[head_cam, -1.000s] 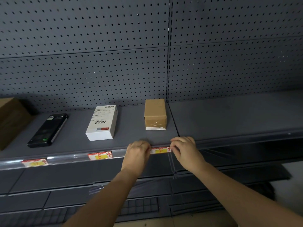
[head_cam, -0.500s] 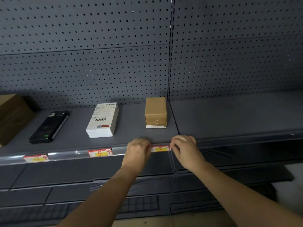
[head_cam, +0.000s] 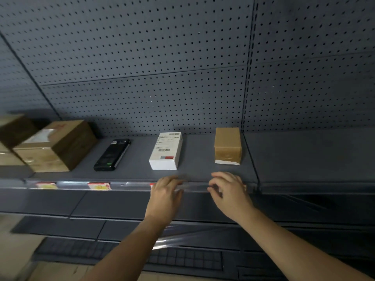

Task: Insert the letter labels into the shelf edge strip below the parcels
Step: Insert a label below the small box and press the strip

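The clear shelf edge strip (head_cam: 194,187) runs along the front of the grey shelf (head_cam: 198,173). Two red-and-yellow letter labels (head_cam: 99,186) sit in it at the left, the other one (head_cam: 46,185) further out. A red corner of a third label (head_cam: 152,185) shows beside my left hand (head_cam: 165,192), whose fingers lie on the strip below the white parcel (head_cam: 165,152). My right hand (head_cam: 228,192) touches the strip with loosely curled fingers below the brown parcel (head_cam: 228,146); an orange sliver of a label (head_cam: 245,187) peeks out at its right. The hands are blurred.
A black handheld device (head_cam: 111,155) lies left of the white parcel. Cardboard boxes (head_cam: 54,147) stand at the far left. A pegboard wall (head_cam: 162,67) backs the shelf. Lower shelves (head_cam: 101,205) and a loose clear strip (head_cam: 182,238) lie below my arms.
The view has swung left, bringing the cardboard boxes in. My hands have spread apart along the strip; the label seen between them before is now hidden under my right hand.
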A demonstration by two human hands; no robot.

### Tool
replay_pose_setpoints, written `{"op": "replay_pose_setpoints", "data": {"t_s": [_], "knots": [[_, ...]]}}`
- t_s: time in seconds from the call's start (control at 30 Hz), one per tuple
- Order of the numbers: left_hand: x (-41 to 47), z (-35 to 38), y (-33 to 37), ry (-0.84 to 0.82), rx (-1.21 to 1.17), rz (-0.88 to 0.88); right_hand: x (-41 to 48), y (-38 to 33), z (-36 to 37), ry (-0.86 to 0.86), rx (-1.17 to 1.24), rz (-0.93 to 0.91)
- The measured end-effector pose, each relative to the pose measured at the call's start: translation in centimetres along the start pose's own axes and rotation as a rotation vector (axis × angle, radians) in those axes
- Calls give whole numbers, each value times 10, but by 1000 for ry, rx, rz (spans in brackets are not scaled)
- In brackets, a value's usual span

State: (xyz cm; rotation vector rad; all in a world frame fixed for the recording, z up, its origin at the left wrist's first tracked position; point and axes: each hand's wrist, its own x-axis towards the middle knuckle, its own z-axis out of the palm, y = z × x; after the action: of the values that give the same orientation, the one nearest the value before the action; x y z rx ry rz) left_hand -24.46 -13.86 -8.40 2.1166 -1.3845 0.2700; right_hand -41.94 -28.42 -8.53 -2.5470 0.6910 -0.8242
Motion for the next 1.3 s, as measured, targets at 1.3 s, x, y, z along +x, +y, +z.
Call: {"op": "replay_pose_setpoints", "data": {"t_s": [1.3], "knots": [[25, -13, -145, -162, -107, 175, 50, -85, 102, -93, -198, 127]]}}
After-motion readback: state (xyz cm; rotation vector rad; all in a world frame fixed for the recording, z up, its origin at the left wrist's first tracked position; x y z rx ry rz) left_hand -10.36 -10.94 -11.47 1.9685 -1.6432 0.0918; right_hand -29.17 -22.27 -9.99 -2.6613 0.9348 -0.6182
